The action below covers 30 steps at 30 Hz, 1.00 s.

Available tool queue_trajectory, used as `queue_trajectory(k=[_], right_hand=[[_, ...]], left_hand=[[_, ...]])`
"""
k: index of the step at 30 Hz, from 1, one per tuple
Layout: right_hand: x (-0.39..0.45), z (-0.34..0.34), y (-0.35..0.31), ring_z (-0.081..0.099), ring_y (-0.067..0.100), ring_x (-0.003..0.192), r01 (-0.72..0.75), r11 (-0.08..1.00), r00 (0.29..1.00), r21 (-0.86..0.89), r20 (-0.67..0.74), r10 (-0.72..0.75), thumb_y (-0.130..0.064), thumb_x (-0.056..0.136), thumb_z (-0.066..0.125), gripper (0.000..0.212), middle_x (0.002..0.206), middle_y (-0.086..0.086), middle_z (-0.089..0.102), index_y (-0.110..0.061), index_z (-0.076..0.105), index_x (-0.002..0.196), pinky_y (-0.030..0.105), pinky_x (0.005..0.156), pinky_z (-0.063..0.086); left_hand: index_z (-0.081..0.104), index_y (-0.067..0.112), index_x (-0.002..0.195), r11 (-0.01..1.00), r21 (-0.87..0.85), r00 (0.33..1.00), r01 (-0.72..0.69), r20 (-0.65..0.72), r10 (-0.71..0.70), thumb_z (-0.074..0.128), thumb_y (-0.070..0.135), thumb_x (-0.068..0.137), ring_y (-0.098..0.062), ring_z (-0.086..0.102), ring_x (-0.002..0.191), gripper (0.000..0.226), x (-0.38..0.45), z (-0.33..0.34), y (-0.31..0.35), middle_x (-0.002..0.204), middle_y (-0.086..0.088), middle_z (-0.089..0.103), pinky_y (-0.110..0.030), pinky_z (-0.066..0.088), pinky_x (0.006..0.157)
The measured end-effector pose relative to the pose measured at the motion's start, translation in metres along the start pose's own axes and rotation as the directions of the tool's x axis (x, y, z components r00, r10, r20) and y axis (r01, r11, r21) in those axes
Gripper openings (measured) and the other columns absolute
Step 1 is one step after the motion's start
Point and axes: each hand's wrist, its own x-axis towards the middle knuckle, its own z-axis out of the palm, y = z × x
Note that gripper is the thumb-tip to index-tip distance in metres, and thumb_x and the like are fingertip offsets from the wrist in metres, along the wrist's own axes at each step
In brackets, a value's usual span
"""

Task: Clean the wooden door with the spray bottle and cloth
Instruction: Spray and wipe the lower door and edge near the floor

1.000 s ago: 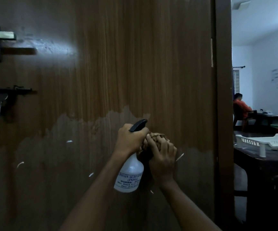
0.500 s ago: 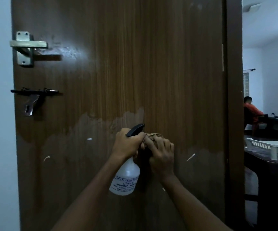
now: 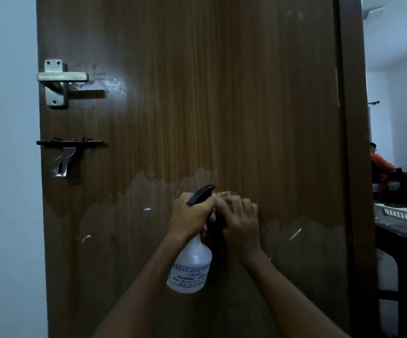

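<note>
My left hand (image 3: 192, 217) has its fingers curled round the neck of the spray bottle (image 3: 189, 270), black trigger head up, white body hanging below my wrist. Just beside it, touching, my right hand (image 3: 240, 224) presses the cloth (image 3: 227, 194) against the wooden door (image 3: 222, 106), fingers bent over the wad so only a brown tuft shows above my knuckles. Both hands sit at the ragged line where the glossy upper panel meets the duller lower part.

There is bare door on all sides of my hands: wide panel to the left and above, less on the right before the hinge-side edge and dark frame (image 3: 353, 167).

Against half a second ago my hands have the same grip, but more white wall (image 3: 5, 167) shows on the left.

Far left on the door stand the lever handle (image 3: 59, 80) and, below it, the black bolt latch (image 3: 68, 143). Through the gap on the right, a white tray (image 3: 402, 215) rests on a dark table (image 3: 400, 242), and a seated person (image 3: 379, 163) is farther back.
</note>
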Motion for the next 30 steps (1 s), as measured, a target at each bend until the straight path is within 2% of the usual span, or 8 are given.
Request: queue_trajectory(k=[4, 7, 12, 16, 20, 22, 26, 30], right_hand=[[0.090, -0.011, -0.024, 0.049, 0.024, 0.104, -0.166, 0.986, 0.985, 0.000, -0.041, 0.166, -0.016, 0.093, 0.043, 0.047, 0.123, 0.007, 0.055, -0.024, 0.061, 0.136, 0.036, 0.086, 0.044], [0.069, 0.009, -0.038, 0.049, 0.026, 0.108, -0.216, 0.975, 0.974, 0.043, -0.056, 0.218, -0.014, 0.093, 0.057, 0.048, 0.126, 0.008, 0.053, -0.025, 0.059, 0.140, 0.038, 0.090, 0.042], [-0.036, 0.035, -0.056, 0.052, 0.034, 0.113, 0.014, 1.000, 1.000, 0.008, -0.019, -0.014, -0.024, 0.089, 0.065, 0.053, 0.128, 0.011, 0.059, -0.024, 0.060, 0.142, 0.051, 0.090, 0.047], [0.052, 0.016, -0.076, 0.052, 0.031, 0.113, -0.057, 0.997, 0.998, 0.050, -0.022, 0.058, -0.026, 0.093, 0.047, 0.048, 0.129, 0.009, 0.058, -0.025, 0.061, 0.139, 0.044, 0.090, 0.044], [0.067, 0.025, -0.090, 0.048, 0.027, 0.115, -0.157, 0.984, 0.987, 0.089, -0.021, 0.160, -0.036, 0.095, 0.060, 0.049, 0.131, 0.007, 0.053, -0.026, 0.056, 0.143, 0.041, 0.094, 0.043], [0.011, 0.041, -0.094, 0.048, 0.032, 0.117, -0.084, 0.992, 0.995, 0.093, -0.040, 0.088, -0.038, 0.096, 0.056, 0.051, 0.132, 0.011, 0.052, -0.024, 0.053, 0.146, 0.050, 0.093, 0.046], [-0.026, 0.048, -0.090, 0.051, 0.034, 0.113, 0.123, 0.991, 0.992, 0.049, 0.011, -0.124, -0.043, 0.083, 0.077, 0.071, 0.132, 0.011, 0.051, -0.026, 0.050, 0.146, 0.047, 0.090, 0.043], [0.069, 0.029, -0.115, 0.050, 0.028, 0.109, -0.009, 1.000, 0.999, 0.028, -0.035, 0.010, -0.027, 0.092, 0.066, 0.048, 0.126, 0.007, 0.053, -0.026, 0.057, 0.139, 0.041, 0.088, 0.042]], left_hand=[[0.071, 0.000, 0.092, 1.000, 0.010, 0.999, 0.009, -0.040, -0.009, 0.063, 0.018, 0.101, -0.018, 0.056, 0.050, 0.022, 0.000, -0.018, -0.005, 0.070, -0.010, 0.071, -0.028, 0.045, 0.046], [0.071, -0.001, 0.090, 1.000, 0.001, 0.996, 0.016, -0.089, -0.016, 0.063, 0.018, 0.101, -0.018, 0.055, 0.049, 0.023, 0.001, -0.033, -0.010, 0.070, -0.011, 0.070, -0.030, 0.044, 0.048], [0.071, -0.006, 0.087, 0.999, 0.027, 0.987, 0.019, -0.160, -0.014, 0.065, 0.017, 0.098, -0.018, 0.055, 0.049, 0.026, 0.001, -0.051, -0.013, 0.070, -0.013, 0.069, -0.035, 0.044, 0.052], [0.073, 0.000, 0.094, 0.999, 0.043, 0.992, 0.024, -0.122, -0.018, 0.063, 0.019, 0.102, -0.018, 0.055, 0.048, 0.022, -0.004, -0.061, -0.012, 0.069, -0.010, 0.070, -0.028, 0.044, 0.046], [0.072, -0.002, 0.093, 0.997, 0.077, 0.991, 0.028, -0.136, -0.017, 0.063, 0.016, 0.100, -0.018, 0.056, 0.048, 0.022, -0.005, -0.072, -0.017, 0.069, -0.010, 0.070, -0.027, 0.045, 0.046], [0.073, -0.003, 0.090, 0.994, 0.099, 0.990, 0.040, -0.141, -0.025, 0.064, 0.017, 0.100, -0.019, 0.056, 0.050, 0.024, -0.006, -0.079, -0.020, 0.068, -0.014, 0.069, -0.030, 0.046, 0.049], [0.072, -0.006, 0.088, 0.985, 0.157, 0.986, 0.066, -0.165, -0.040, 0.065, 0.017, 0.099, -0.021, 0.058, 0.051, 0.026, -0.010, -0.094, -0.025, 0.072, -0.021, 0.070, -0.032, 0.046, 0.051], [0.072, 0.004, 0.094, 0.984, 0.159, 0.989, 0.081, -0.136, -0.060, 0.063, 0.019, 0.102, -0.013, 0.058, 0.048, 0.019, -0.014, -0.107, -0.027, 0.073, -0.009, 0.072, -0.023, 0.045, 0.046]])
